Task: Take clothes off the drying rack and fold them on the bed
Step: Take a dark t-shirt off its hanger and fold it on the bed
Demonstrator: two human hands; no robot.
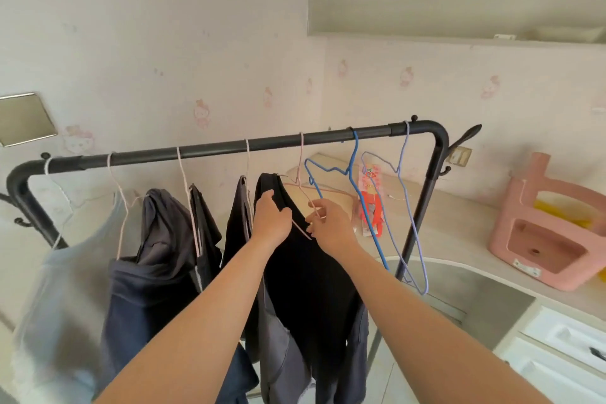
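1. Two hands were at one piece of clothing. The left hand (270, 220) gripped the black garment (305, 266) at its shoulder edge with the fingers curled over the fabric. The right hand (331, 226) pinched the thin wire of the pink hanger (301, 197).
2. That black garment hung just below the rack bar (229, 147), right of the bar's middle, on the pink hanger, whose hook sat over the bar. No bed was in view.
3. The cloth looked soft, limp and light. It would probably sag and slide as soon as the wire left it, so it needed a bunched grip, not a fingertip hold.
4. The best hold seemed to be the shoulder seam or neckline, where the left hand already was. There the fabric was doubled and the rest could trail below without stretching.
5. The hanger looked light and springy. It could swing on the bar or catch in the neck opening, so pinching the wire close to the garment seemed a sound way to steady it.
6. Further left under the bar hung a navy garment (151, 272) and a pale grey garment (59, 289), each on its own hanger.
7. Further right under the bar, a blue hanger (354, 180) and a lilac hanger (406, 207) hung bare.
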